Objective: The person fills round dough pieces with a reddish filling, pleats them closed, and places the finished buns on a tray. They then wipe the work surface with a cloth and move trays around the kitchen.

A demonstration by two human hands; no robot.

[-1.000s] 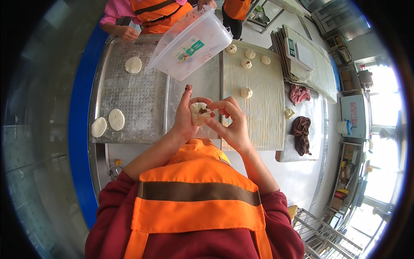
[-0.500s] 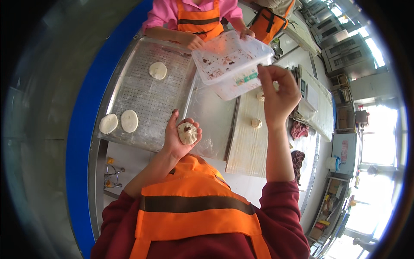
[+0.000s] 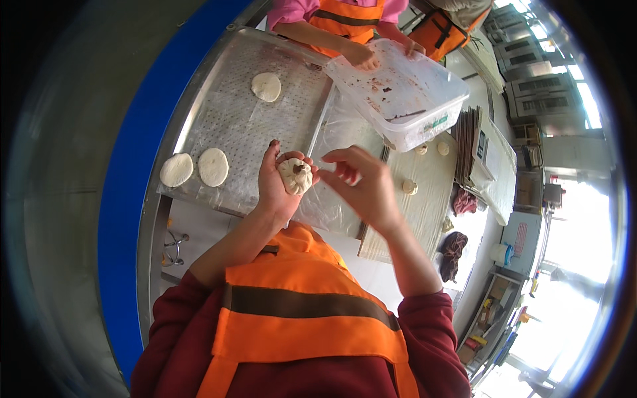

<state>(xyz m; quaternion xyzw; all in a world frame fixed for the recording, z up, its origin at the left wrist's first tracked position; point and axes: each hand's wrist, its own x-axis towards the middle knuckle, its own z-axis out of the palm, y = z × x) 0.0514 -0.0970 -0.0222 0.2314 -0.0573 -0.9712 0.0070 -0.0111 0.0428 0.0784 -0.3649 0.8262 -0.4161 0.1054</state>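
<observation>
A pleated, round stuffed bun [image 3: 292, 184] of pale dough rests in my left hand [image 3: 271, 186], with a dab of dark brown filling at its gathered top. My left fingers curl around its far side, and the thumb, dark-smudged at the tip, stands up beside it. Just to the right hovers my right hand [image 3: 369, 189], its thumb and forefinger apart and nothing visible between them. The thumb tip is close to the bun; whether it touches, I cannot tell. Flat dough rounds [image 3: 213, 167] lie on the perforated metal tray [image 3: 229, 123] to the left.
Across the table, a person in an orange apron [image 3: 345, 20] has both hands at a clear plastic tub [image 3: 434, 109] smeared with brown filling. Small buns [image 3: 410, 188] sit on a covered board [image 3: 398, 225] at right. Beyond are stacked boards [image 3: 468, 142] and a dark cloth [image 3: 454, 245].
My right hand has dropped from beside the tub to the bun, and its fingers have spread. The filling on the bun's top stands out more. The view has shifted.
</observation>
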